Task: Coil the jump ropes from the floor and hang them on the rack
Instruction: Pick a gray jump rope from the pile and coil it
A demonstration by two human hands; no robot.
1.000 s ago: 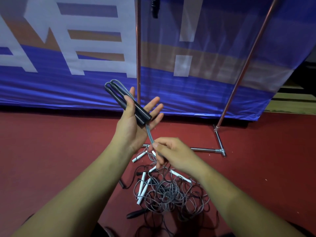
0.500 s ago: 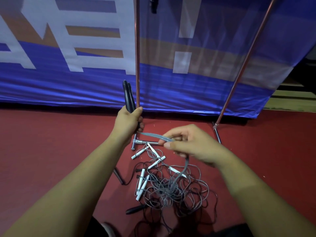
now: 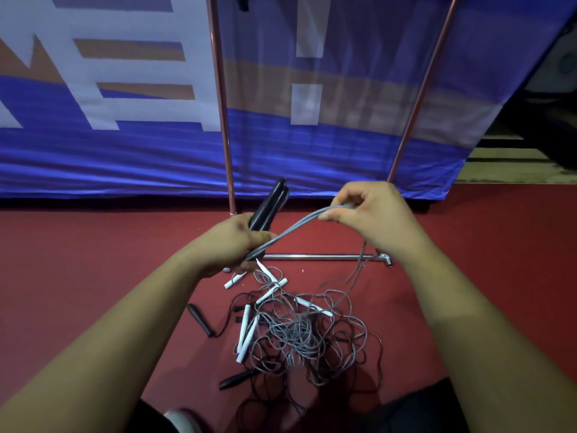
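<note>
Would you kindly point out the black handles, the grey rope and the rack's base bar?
black handles (image 3: 270, 203): head view, mid-shaft of the pair.
grey rope (image 3: 293, 228): head view, raised span of cord.
rack's base bar (image 3: 318, 257): head view, middle of the bar.

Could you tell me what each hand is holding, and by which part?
Left hand grips the black handles low down; right hand pinches the grey cord mid-length.
</note>
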